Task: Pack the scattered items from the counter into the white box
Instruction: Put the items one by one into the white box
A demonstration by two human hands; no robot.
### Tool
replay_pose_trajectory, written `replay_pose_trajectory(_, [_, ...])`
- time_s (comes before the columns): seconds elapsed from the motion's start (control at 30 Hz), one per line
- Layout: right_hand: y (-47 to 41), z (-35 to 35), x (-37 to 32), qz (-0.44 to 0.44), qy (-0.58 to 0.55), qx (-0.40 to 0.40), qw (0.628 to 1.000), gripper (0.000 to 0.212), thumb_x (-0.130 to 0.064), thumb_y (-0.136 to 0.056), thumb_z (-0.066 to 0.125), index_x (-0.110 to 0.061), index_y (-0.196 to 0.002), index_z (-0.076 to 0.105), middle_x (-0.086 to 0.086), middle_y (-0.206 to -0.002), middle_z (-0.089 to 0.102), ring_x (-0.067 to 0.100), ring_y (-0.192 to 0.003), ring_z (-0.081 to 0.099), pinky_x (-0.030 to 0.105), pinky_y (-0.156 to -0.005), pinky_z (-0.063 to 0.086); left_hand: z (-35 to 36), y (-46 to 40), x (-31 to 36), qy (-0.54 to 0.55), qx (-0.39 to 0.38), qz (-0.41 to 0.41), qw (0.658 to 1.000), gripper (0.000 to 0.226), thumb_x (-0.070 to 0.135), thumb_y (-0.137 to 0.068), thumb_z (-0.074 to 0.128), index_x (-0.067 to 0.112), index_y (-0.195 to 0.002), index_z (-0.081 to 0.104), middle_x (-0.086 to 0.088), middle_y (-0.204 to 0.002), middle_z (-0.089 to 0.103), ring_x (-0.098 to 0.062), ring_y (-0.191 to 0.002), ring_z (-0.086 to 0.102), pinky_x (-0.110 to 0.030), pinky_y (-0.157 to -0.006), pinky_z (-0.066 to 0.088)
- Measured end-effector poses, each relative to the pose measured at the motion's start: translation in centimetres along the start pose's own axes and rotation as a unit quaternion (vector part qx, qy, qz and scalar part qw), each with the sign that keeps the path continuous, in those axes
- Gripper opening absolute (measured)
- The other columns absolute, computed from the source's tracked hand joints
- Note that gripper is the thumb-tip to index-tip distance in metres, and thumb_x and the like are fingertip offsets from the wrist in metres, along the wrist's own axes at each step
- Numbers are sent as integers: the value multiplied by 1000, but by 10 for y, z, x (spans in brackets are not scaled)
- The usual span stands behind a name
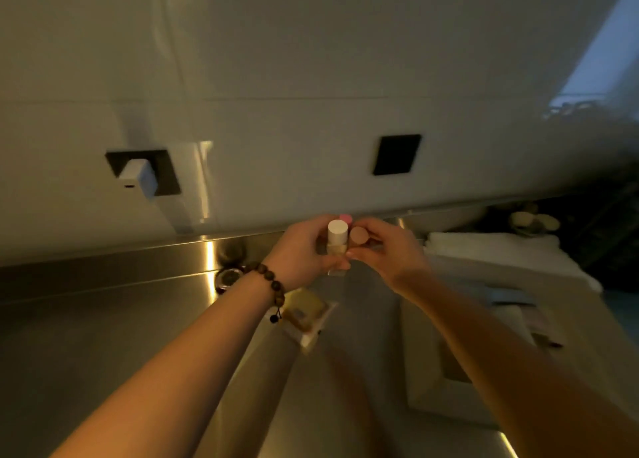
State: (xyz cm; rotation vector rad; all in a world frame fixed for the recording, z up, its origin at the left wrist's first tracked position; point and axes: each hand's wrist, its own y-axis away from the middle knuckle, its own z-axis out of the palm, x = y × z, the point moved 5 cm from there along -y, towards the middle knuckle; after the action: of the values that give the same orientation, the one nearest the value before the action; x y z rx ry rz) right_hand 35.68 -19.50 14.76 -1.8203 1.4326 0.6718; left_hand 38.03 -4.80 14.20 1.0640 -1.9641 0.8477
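Note:
Both my hands are raised together above the steel counter (103,336). My left hand (301,250), with a bead bracelet on its wrist, grips a small bottle with a white cap (337,232); a pink cap (345,218) peeks out just behind it. My right hand (383,250) pinches a small bottle with a tan cap (359,236) right beside the white-capped one. The white box (446,360) lies open on the counter at lower right, partly hidden by my right forearm. A yellow packet in clear wrap (306,310) rests on the counter under my left wrist.
A folded white towel (498,250) lies at the back right, with a small dish (534,220) behind it. A round metal object (228,277) sits by the counter's back ledge. On the white wall are a black socket with a white plug (140,175) and a black plate (397,154).

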Motion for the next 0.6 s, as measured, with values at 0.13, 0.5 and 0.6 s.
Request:
replay_pose_trajectory(0.13, [51, -79, 18, 22, 33, 57, 998, 30, -14, -73, 77, -26, -97, 64, -21, -82, 61, -18, -74, 54, -1, -67, 37, 66, -13, 61, 11, -38, 45, 998, 69, 15, -64, 84, 22, -126, 53, 8, -113, 61, -7, -105, 58, -19, -90, 46])
replay_pose_trajectory(0.5, [150, -237, 125, 93, 47, 37, 994, 24, -19, -78, 73, -31, -95, 60, -18, -88, 62, -5, -87, 56, 15, -74, 41, 257, -55, 162, -9, -119, 60, 991, 64, 24, -67, 82, 20, -124, 52, 3, -117, 59, -10, -105, 55, -25, -90, 46])
replay_pose_trajectory(0.6, [155, -253, 150, 92, 42, 23, 995, 22, -17, -78, 72, -27, -95, 62, -13, -90, 64, 2, -90, 60, 21, -81, 46, 284, -64, 165, -17, -130, 44, 990, 63, 24, -68, 82, 23, -123, 51, 9, -114, 56, -4, -102, 52, -8, -81, 40])
